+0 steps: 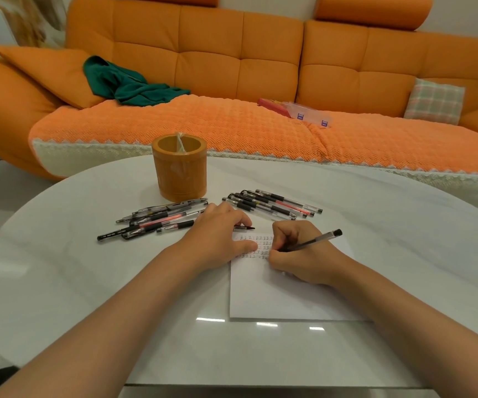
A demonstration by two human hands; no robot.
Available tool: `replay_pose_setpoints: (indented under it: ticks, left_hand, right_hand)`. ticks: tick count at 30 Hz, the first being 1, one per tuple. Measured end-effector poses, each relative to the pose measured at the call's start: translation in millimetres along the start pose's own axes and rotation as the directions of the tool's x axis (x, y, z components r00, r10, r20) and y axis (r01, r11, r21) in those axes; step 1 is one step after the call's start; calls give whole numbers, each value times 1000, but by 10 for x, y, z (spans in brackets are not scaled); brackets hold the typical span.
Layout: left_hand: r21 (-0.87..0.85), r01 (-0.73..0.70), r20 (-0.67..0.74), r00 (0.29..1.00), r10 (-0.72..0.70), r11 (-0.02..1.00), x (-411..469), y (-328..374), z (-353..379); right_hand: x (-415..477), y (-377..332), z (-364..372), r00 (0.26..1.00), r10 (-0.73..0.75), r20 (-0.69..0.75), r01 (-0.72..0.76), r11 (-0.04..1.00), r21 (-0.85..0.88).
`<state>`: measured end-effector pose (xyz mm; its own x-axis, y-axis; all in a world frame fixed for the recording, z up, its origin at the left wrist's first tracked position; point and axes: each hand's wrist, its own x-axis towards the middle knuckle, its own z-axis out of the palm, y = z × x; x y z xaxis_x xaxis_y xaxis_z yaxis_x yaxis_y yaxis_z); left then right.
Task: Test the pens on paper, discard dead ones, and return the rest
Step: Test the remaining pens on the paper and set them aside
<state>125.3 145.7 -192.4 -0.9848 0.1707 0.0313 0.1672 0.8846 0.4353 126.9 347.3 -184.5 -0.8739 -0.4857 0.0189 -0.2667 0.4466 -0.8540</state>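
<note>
A white sheet of paper point(275, 294) lies on the white table point(59, 268), with rows of small written marks along its top. My right hand point(298, 254) grips a clear black pen point(315, 242) in a writing hold, its tip down on the marks. My left hand point(217, 239) rests on the sheet's top left corner, its thumb on the paper and its fingers curled over a small black pen cap point(245, 227). One pile of several pens point(157, 219) lies left of my left hand. Another pile of pens point(272, 205) lies beyond the paper.
An orange round pen holder point(179, 168) stands behind the left pile, with a clear item inside. Past the table is an orange sofa point(232, 67) with a green cloth point(123, 84), a plaid cushion point(434, 100) and a clear plastic case point(309, 112).
</note>
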Motion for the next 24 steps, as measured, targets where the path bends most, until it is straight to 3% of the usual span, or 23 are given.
replay_pose_setpoints:
  ticks: [4, 9, 13, 17, 21, 24]
  left_hand:
    - [-5, 1, -4, 1000, -1, 1000, -14, -2, 4]
    - [-2, -5, 5, 1000, 5, 1000, -10, -1, -17]
    - [-1, -16, 16, 1000, 16, 1000, -19, -2, -31]
    - [-46, -46, 4, 999, 47, 998, -27, -27, -88]
    - [-47, -70, -39, 997, 68, 996, -42, -55, -124]
    - [-22, -76, -78, 994, 74, 997, -52, -45, -116]
  right_hand:
    - [10, 23, -6, 1000, 13, -11, -13, 999, 48]
    - [28, 28, -74, 989, 65, -136, -17, 944, 329]
    - [66, 5, -115, 978, 68, -196, -6, 953, 303]
    - [96, -72, -213, 991, 38, -127, 5, 948, 318]
    - [155, -195, -277, 987, 142, -79, -79, 842, 535]
    - [183, -207, -309, 986, 157, -50, -98, 804, 586]
